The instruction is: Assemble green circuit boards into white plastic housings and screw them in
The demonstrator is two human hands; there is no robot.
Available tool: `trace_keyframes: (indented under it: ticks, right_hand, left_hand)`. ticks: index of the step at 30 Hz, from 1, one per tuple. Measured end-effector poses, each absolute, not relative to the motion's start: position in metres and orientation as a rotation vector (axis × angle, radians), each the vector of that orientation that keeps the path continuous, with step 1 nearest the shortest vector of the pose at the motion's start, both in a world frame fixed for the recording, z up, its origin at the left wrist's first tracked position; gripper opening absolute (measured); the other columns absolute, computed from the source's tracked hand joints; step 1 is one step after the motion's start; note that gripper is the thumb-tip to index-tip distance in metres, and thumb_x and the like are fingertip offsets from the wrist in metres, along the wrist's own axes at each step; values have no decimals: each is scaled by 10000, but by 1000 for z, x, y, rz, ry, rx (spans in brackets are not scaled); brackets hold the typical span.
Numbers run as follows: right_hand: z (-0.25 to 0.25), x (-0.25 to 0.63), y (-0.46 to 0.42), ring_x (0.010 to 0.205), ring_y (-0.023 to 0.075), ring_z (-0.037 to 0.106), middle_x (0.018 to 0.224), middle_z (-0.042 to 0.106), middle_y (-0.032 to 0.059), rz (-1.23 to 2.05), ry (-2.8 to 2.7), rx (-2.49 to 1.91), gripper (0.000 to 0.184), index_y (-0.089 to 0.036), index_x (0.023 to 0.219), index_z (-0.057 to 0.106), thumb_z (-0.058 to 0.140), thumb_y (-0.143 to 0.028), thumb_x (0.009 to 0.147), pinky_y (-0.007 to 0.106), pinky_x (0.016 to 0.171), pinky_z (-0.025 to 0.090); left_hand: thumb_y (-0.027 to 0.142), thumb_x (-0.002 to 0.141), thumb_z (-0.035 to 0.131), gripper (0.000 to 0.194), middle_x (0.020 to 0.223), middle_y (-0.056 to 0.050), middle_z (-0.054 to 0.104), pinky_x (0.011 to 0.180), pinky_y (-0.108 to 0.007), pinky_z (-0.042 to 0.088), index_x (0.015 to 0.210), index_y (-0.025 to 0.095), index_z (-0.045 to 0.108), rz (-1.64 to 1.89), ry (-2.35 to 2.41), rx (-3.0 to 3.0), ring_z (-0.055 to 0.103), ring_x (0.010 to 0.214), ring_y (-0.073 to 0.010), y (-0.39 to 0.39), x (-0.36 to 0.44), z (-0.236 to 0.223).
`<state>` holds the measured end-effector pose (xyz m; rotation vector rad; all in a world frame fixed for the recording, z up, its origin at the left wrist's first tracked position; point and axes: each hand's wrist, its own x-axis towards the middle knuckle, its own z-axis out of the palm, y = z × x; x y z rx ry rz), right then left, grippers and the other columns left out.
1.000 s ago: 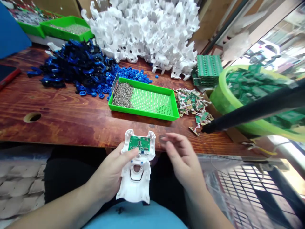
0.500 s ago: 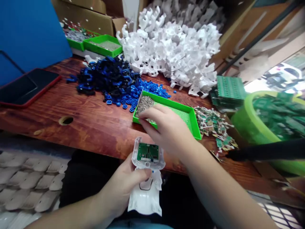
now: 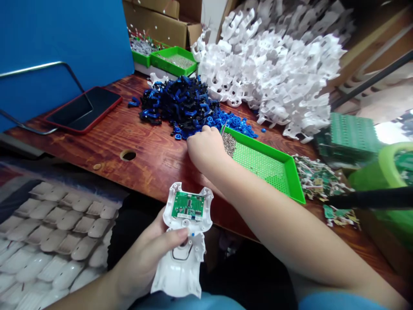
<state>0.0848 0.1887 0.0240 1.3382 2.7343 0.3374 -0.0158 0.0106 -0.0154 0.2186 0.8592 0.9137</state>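
My left hand is closed around a white plastic shell, with the thumb pressed across its middle. A green circuit board sits in the shell's upper part. Over the table, my right hand is bent at the knuckles beside the left end of a green tray. Its fingertips are hidden, and so is anything between them. Small metal screws are heaped at that end of the tray. Just past the right hand lie small blue rings and a pile of blue-and-black parts.
A big heap of white shells fills the back. On the left, a phone lies by a blue panel. Loose board pieces, stacked green boards and a lime tub stand right. White pieces lie lower left.
My right hand has moved from above the screws to the tray's left end, beside the blue parts. The left hand still grips the shell. The whole view has turned left.
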Motion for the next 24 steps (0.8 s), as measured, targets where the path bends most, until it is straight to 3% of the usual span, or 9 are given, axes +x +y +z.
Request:
trace_keyframes:
  ticks: [7, 12, 15, 19, 24]
  right_hand:
    - [24, 93, 173, 895, 277, 585, 788, 704, 120, 216, 2790, 1364, 221, -132, 778, 710, 494, -94, 800, 345, 700, 399]
    - [43, 115, 151, 855, 229, 584, 834, 694, 43, 81, 2920, 1554, 152, -173, 894, 655, 539, -179, 795, 316, 718, 421]
    - [61, 142, 107, 879, 168, 578, 903, 662, 2, -328, 3196, 1655, 124, -188, 897, 599, 605, -190, 774, 285, 785, 441]
    - [59, 174, 41, 868, 94, 579, 926, 655, -20, -882, 3234, 1190, 187, -191, 982, 556, 595, -132, 809, 226, 832, 449]
    - [29, 188, 3, 914, 124, 583, 967, 689, -1, -591, 3255, 1421, 204, -174, 1064, 566, 557, -164, 860, 249, 853, 440]
  left_hand:
    - [180, 615, 707, 393, 857, -91, 723, 664, -299, 512, 993, 171, 599, 861, 736, 259, 685, 802, -258, 8, -23, -13]
    - [132, 586, 666, 625, 877, -61, 702, 627, -249, 469, 1183, 211, 497, 813, 693, 343, 646, 749, -195, 3, -17, -16]
    - [131, 612, 651, 710, 883, -36, 686, 616, -235, 451, 1272, 229, 408, 802, 684, 363, 621, 736, -172, 4, -11, -13]
    - [116, 632, 622, 708, 959, -31, 674, 684, -246, 441, 1292, 219, 385, 792, 641, 404, 603, 857, -190, 5, -2, -12]
    - [187, 728, 664, 664, 1179, -62, 616, 844, -306, 434, 1317, 243, 362, 726, 597, 532, 554, 1098, -260, 4, 15, -14]
